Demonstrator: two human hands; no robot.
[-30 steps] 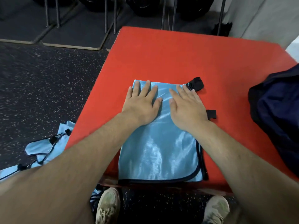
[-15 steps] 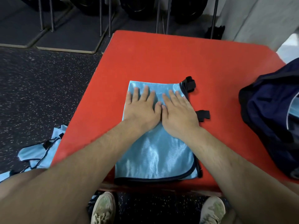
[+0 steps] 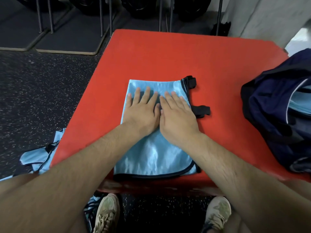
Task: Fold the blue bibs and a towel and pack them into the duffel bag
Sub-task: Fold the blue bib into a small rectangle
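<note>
The folded blue bib lies flat on the red table, near its 6 o'clock edge, black straps poking out at 3 o'clock. My left hand and right hand press side by side on its 12 o'clock half, each grip wide, fingers straight and holding nothing. The navy duffel bag sits open at 3 o'clock, well apart, and more blue bibs lie on the floor at 8 o'clock.
</note>
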